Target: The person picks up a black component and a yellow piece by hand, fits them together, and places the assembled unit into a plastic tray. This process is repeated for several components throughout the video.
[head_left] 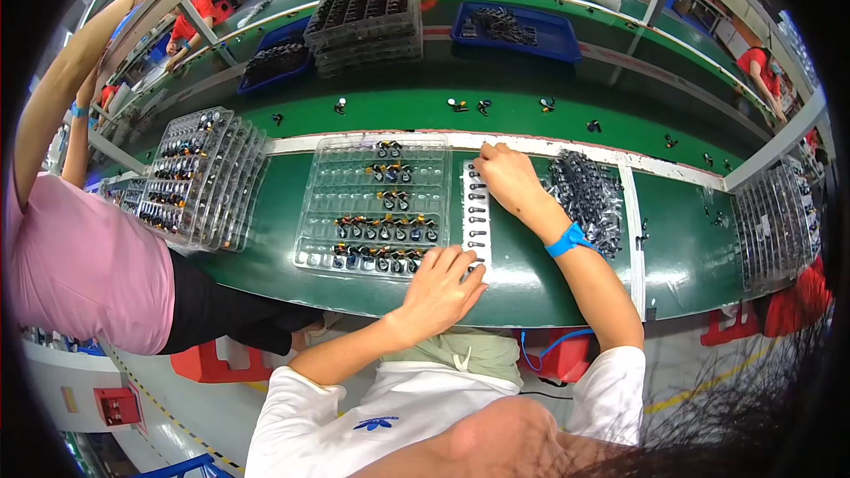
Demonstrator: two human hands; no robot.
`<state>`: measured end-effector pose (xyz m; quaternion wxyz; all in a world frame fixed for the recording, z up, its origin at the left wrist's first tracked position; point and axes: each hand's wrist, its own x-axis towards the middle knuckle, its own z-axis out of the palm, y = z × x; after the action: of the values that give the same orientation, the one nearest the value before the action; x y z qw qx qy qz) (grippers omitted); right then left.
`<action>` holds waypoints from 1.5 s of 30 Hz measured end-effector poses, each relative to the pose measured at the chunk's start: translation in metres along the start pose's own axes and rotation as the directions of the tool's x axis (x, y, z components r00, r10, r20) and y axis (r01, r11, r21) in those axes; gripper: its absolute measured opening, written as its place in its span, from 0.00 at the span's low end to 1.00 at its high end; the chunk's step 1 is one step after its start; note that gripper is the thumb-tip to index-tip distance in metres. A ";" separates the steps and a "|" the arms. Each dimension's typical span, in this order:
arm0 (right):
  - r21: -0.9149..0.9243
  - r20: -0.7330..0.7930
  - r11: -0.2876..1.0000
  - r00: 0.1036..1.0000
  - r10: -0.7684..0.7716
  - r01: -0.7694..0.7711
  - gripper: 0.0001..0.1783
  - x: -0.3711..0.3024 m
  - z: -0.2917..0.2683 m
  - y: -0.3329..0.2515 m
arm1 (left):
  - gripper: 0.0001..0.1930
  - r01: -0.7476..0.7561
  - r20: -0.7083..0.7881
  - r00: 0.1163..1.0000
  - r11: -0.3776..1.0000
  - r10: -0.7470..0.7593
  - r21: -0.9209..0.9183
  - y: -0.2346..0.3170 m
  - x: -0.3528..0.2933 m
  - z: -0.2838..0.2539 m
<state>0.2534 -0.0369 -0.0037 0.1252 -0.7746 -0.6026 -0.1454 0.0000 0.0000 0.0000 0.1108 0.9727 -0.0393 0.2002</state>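
A white strip (476, 221) with a row of small black parts lies in front of me on the green bench. My right hand (513, 181) is at its far end, fingers curled down in a pinch; their tips and anything between them are hidden. At the strip's near end, beside the tray's corner, my left hand (440, 288) rests palm down with its fingers fanned apart. Left of the strip lies a clear plastic tray (354, 184), its rows partly filled with small black parts with orange bits. Right of it is a heap of small black parts (584, 199).
Stacked clear trays (204, 181) stand at the left, more trays (768, 226) at the right. Beyond a white ledge (567, 152), a green belt (398, 111) carries scattered parts. Farther off are a blue bin (515, 33) and a tray stack (365, 25). A person in pink (88, 257) stands at left.
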 end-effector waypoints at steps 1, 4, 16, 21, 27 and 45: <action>-0.033 -0.003 0.998 0.998 -0.057 0.056 0.05 0.003 0.001 0.001 | 0.17 -0.015 -0.001 1.000 1.000 0.015 0.013 -0.001 -0.001 0.001; -0.070 0.042 0.987 0.989 -0.140 0.142 0.05 0.009 -0.003 0.006 | 0.17 -0.022 -0.014 1.000 0.999 0.022 0.029 0.002 -0.003 0.005; 0.510 -0.272 0.858 0.934 0.232 -0.064 0.09 -0.019 -0.024 -0.009 | 0.08 0.077 -0.181 0.978 0.987 -0.103 -0.142 -0.043 0.037 -0.040; 0.717 -0.167 0.686 0.925 0.342 -0.124 0.09 -0.047 -0.044 -0.028 | 0.09 0.352 -0.181 0.928 0.924 -0.325 0.151 -0.163 0.091 -0.049; 0.760 -0.245 0.650 0.925 0.289 -0.001 0.08 -0.055 -0.036 -0.036 | 0.15 0.474 -0.014 0.876 0.857 -0.482 0.203 -0.224 0.090 -0.029; 0.872 -0.249 0.485 0.906 0.343 0.056 0.09 -0.062 -0.066 -0.044 | 0.11 0.078 -0.191 0.950 0.781 -0.247 -0.619 -0.071 0.061 -0.029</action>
<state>0.1918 -0.1065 0.0346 0.6250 -0.6093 -0.4867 0.0355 0.0530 0.0740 0.0362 0.4364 0.8506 -0.0014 0.2932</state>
